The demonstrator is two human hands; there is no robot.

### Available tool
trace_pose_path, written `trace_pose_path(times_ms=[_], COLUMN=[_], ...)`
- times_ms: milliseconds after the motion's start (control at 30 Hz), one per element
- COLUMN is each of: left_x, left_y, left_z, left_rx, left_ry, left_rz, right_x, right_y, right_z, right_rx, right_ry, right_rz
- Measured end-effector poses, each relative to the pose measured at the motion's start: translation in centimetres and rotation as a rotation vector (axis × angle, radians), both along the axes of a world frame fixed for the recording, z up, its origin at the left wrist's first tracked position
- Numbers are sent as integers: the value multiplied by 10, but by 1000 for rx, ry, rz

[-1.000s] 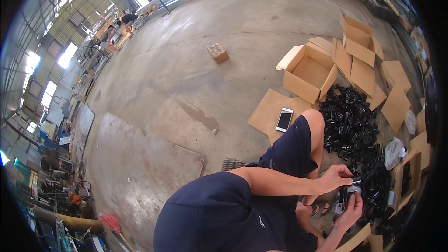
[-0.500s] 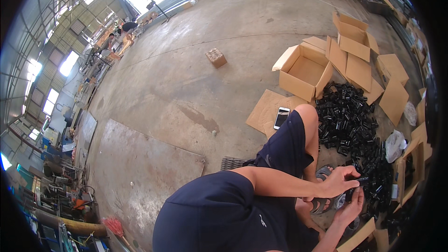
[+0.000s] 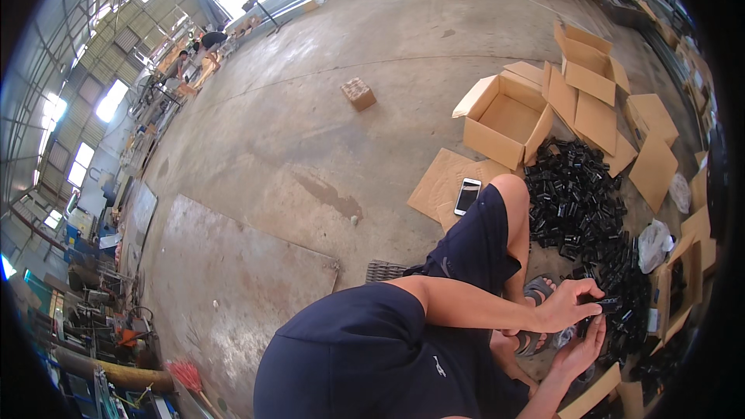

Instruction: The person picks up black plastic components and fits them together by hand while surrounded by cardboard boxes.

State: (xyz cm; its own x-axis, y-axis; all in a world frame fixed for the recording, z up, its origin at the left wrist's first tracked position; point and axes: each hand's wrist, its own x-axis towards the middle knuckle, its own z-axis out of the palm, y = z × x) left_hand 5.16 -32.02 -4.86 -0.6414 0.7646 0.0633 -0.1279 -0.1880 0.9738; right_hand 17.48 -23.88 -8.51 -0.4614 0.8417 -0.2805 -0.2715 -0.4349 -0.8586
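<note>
A small black part [image 3: 611, 305], its exact kind too small to make out, sits between my two hands, over the lower end of a heap of similar black pieces [image 3: 578, 194]. My left hand [image 3: 568, 306] reaches it from above, thumb and fingers pinched on its near end. Below, my right hand [image 3: 583, 348] has its fingertips raised against the underside of the same part. The fingers partly cover what they grip. Beneath my hands are my sandalled feet, with a sandal [image 3: 535, 291] visible next to the heap.
An open cardboard box [image 3: 504, 120] stands beyond the heap, with more cartons [image 3: 587, 62] behind. A white phone [image 3: 467, 196] lies on flat cardboard [image 3: 434, 186]. Right of the heap are a clear plastic bag [image 3: 654, 244] and another open box [image 3: 683, 295]. A small carton [image 3: 358, 94] sits mid-floor.
My hands stay together on the black part, with slight shifts of the fingers; the part sits a little further right. The whole view has tilted slightly.
</note>
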Motion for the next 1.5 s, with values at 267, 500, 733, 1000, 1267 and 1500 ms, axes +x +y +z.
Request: trace_pose_path(times_ms=[267, 500, 733, 1000, 1267, 1500], left_x=[0, 4, 2, 0, 4, 1], left_y=[-7, -3, -5, -9, -6, -11], left_z=[8, 0, 5, 9, 3, 14], left_rx=[-58, -18, 3, -28, 12, -20], left_ry=[111, 147, 126, 80, 71, -1], left_rz=[24, 67, 77, 52, 79, 30], right_x=[7, 8, 4, 3, 6, 2], right_y=[8, 6, 3, 4, 6, 1], right_z=[-19, -21, -4, -5, -8, 3], right_rx=[14, 72, 192, 194, 288, 475], right_ry=[22, -34, -81, -79, -147, -265], right_rz=[46, 15, 43, 51, 60, 50])
